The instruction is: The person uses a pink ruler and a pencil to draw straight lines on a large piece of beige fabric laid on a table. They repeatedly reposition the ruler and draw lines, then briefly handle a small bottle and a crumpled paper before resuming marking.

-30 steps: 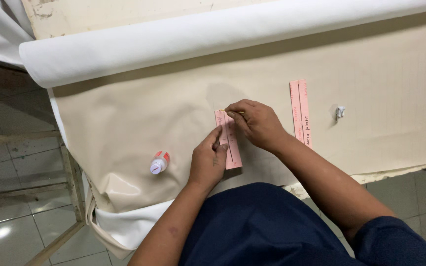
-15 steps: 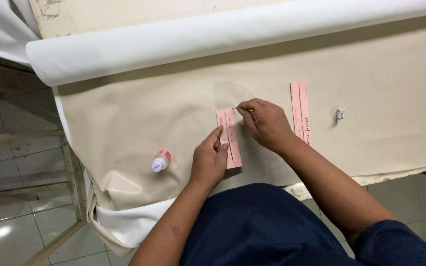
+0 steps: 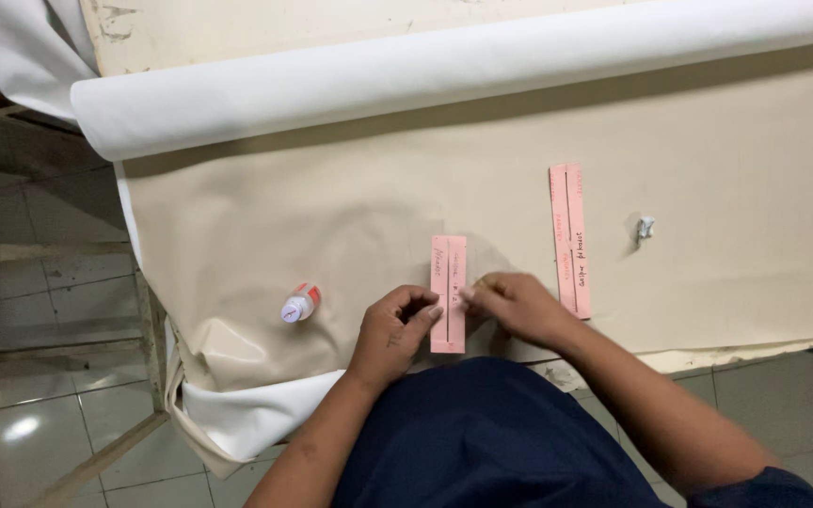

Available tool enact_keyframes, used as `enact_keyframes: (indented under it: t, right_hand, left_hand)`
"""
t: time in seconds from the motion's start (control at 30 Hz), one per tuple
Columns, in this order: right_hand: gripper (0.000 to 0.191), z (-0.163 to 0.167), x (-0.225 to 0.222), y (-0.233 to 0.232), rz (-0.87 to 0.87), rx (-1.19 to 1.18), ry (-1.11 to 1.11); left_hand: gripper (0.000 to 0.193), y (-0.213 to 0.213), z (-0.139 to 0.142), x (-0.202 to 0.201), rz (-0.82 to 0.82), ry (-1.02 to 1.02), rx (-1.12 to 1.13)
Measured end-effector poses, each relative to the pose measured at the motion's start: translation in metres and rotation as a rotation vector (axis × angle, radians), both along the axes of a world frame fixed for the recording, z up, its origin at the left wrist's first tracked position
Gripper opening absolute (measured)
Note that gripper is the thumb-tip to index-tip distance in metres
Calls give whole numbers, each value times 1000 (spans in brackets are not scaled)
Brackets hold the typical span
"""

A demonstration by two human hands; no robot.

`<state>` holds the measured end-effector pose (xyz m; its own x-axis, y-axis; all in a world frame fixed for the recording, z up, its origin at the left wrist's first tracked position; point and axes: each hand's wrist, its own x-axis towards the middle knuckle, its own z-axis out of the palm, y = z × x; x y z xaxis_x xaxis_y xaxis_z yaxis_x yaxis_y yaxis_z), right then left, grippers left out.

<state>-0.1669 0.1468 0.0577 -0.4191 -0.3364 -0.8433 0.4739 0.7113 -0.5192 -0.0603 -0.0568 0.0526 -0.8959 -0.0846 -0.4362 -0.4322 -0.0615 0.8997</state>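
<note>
A short pink paper strip [image 3: 448,293] is being pressed flat onto the beige fabric [image 3: 331,216] spread over the surface; the left hand [image 3: 390,329] is laid against its left edge, fingertips together on the paper; the right hand [image 3: 517,307] is pinched shut on its right edge, so the strip lies directly between both grips; steady, even pressure seems called for; a longer pink strip [image 3: 569,239] lies just beyond the right grip, a small glue bottle [image 3: 299,304] near the left.

two pink oblong paper labels lay on the beige sheet, the shorter label [image 3: 448,293] near the middle edge, the longer label [image 3: 569,240] right of it, and a small glue bottle [image 3: 299,304] left.
</note>
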Motion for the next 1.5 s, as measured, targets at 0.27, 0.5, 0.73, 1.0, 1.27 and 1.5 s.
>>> enact_keyframes:
  t: [0.27,0.5,0.73,1.0,1.27,1.5]
  right_hand:
    - [25,-23,31,37,-116,-79,199]
    - [40,-10,38,36,-68,36,487]
    - [37,-2,60,16,-174,212,621]
    - [37,5,66,5,-250,251,691]
    - [35,12,68,-5,-347,260,636]
    - [32,1,69,-5,-356,245,711]
  left_hand:
    - [25,13,1,23,172,-255,-374]
    - [57,-46,-5,55,620,-141,-653]
    - [66,-75,-4,79,574,-33,-549]
    - [44,-118,4,51,235,363,-716]
    - [48,-173,-1,-13,305,453,-779]
    - [64,-167,-22,-7,437,441,-615]
